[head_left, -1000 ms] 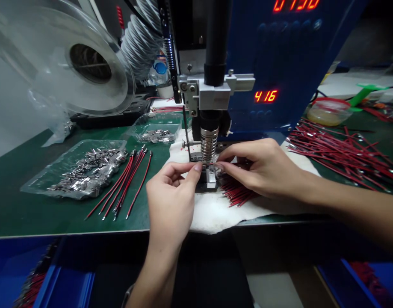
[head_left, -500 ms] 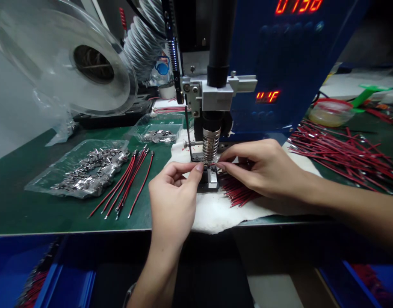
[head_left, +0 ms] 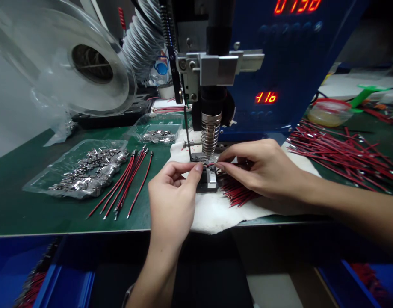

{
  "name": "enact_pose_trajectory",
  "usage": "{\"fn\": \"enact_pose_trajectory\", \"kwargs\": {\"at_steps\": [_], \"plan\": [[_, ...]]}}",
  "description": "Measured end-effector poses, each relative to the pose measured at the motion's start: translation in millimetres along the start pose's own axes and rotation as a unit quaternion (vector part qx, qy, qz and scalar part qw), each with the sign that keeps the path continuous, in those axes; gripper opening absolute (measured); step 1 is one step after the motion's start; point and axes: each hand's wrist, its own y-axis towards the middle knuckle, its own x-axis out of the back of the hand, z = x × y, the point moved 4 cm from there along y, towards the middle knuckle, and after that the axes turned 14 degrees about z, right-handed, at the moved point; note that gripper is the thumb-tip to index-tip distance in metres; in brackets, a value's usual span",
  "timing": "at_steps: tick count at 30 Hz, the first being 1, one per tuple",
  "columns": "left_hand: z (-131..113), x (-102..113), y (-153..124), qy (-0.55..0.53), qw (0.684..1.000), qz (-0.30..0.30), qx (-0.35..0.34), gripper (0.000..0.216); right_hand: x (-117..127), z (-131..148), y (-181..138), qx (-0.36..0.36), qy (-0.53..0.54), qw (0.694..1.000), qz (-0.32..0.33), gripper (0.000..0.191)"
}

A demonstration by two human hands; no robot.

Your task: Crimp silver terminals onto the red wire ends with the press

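At the small metal fixture [head_left: 211, 176] under the machine's spring-wrapped head [head_left: 211, 132], my two hands meet from either side. My left hand [head_left: 175, 192] pinches thumb and forefinger together at the fixture's left edge; whatever lies between them is too small to make out. My right hand [head_left: 260, 167] is closed on a thin red wire [head_left: 212, 164], whose end lies over the fixture. Beneath the right hand a bundle of red and black wires [head_left: 237, 194] rests on a white cloth [head_left: 212, 214].
Left of my hands lie several finished-looking wires [head_left: 127, 184] and a clear tray [head_left: 39, 184] of small metal parts. A second tray [head_left: 140, 128] sits behind. A blue machine housing [head_left: 279, 64] rises at the back; a large wire pile [head_left: 340, 154] lies right.
The machine's head has risen away from the fixture, and its lower red readout has changed. Both hands stay almost where they were, still pinching.
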Motion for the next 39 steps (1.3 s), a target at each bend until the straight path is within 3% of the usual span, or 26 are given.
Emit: {"fn": "enact_pose_trajectory", "kwargs": {"at_steps": [39], "plan": [[0.1, 2.8, -0.1, -0.011, 0.998, 0.005, -0.064, 0.012, 5.1, 4.7, -1.6, 0.066, -0.04, 0.996, -0.037, 0.013]]}}
